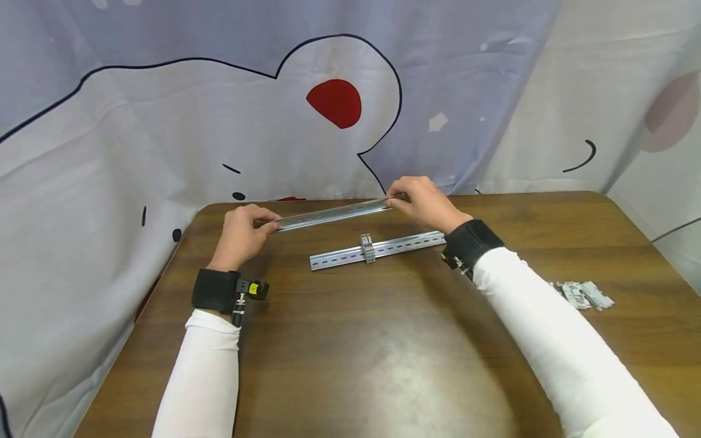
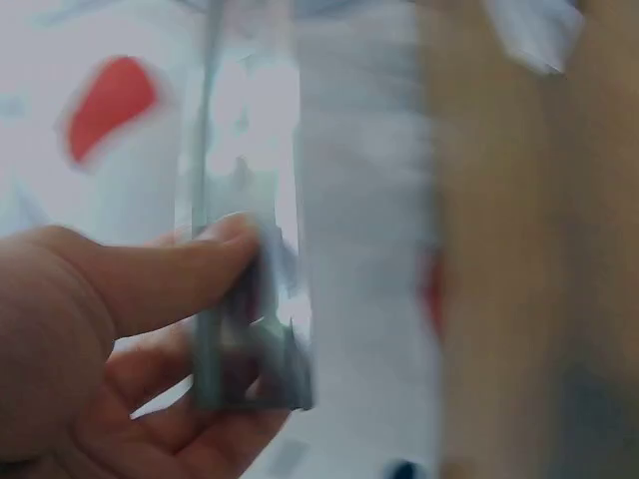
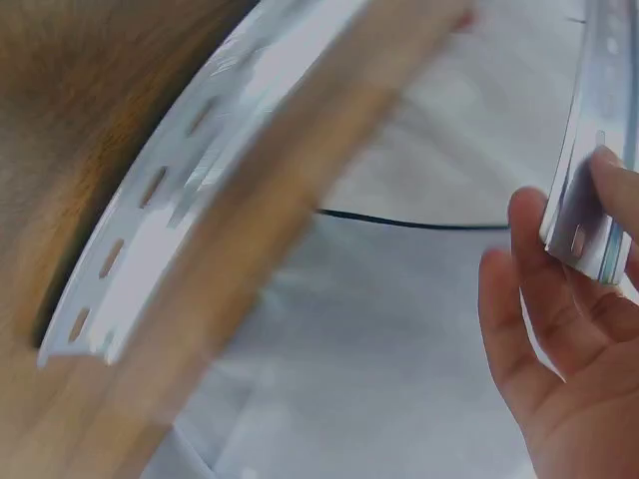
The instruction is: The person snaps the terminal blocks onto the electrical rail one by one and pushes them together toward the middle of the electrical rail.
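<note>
Both hands hold a slotted metal DIN rail (image 1: 334, 214) above the far part of the table. The left hand (image 1: 239, 234) pinches its left end, with the thumb (image 2: 215, 259) across the channel in the left wrist view. At the other end, the right hand (image 1: 429, 204) grips the rail between thumb and fingers; slots show there in the right wrist view (image 3: 584, 210). A second DIN rail (image 1: 405, 243) lies on the table below, its right end partly behind the right wrist. Small grey modules (image 1: 367, 248), whose exact kind I cannot tell, sit across it near the middle.
Several pale grey pieces (image 1: 597, 296) lie on the wooden table (image 1: 350, 340) at the right, partly behind the right sleeve. A printed curtain (image 1: 164, 134) hangs just beyond the table's far edge. Black camera straps circle both wrists. The left wrist view is blurred.
</note>
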A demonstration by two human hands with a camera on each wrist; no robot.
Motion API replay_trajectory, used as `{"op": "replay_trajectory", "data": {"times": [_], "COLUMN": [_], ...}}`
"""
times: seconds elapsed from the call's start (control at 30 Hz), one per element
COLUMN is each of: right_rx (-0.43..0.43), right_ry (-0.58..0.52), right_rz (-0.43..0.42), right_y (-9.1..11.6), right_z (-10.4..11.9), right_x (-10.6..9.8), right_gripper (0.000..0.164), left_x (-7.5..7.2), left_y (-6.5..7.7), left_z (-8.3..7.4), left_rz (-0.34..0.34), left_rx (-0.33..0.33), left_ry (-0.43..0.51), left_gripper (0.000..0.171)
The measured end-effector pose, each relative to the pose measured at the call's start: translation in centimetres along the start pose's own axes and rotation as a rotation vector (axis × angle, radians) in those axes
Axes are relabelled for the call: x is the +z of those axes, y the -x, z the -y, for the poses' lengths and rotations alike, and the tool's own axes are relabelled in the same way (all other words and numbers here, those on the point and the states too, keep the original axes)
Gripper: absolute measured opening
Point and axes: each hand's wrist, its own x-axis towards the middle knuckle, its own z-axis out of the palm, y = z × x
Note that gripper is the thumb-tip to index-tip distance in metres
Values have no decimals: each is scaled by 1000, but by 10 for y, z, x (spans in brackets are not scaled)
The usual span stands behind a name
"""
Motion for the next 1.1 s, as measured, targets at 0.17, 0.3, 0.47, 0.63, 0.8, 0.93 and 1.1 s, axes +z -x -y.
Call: {"op": "replay_trajectory", "data": {"times": [0.17, 0.3, 0.47, 0.63, 0.8, 0.93, 1.1], "right_rx": [-34, -50, -102, -46, 16, 47, 101], "right_ry": [-153, -205, -101, 40, 97, 111, 177], "right_rz": [-56, 41, 219, 295, 312, 327, 282], "right_y": [53, 107, 159, 178, 180, 182, 180], "right_z": [7, 5, -3, -5, -3, -1, -7], "right_x": [-32, -41, -32, -29, -30, -35, -63], "right_gripper": [25, 46, 42, 36, 36, 37, 35], "left_x": [-27, -16, 15, 37, 48, 51, 51], "left_y": [22, 45, 65, 74, 79, 82, 85], "left_z": [-31, -43, -48, -55, -61, -67, -72], "left_rz": [159, 367, 538, 570, 491, 418, 415], "left_rx": [79, 100, 122, 191, 259, 261, 222], "left_ry": [63, 151, 250, 183, 77, -39, -91], "left_gripper": [18, 22, 21, 33, 39, 37, 35]}}
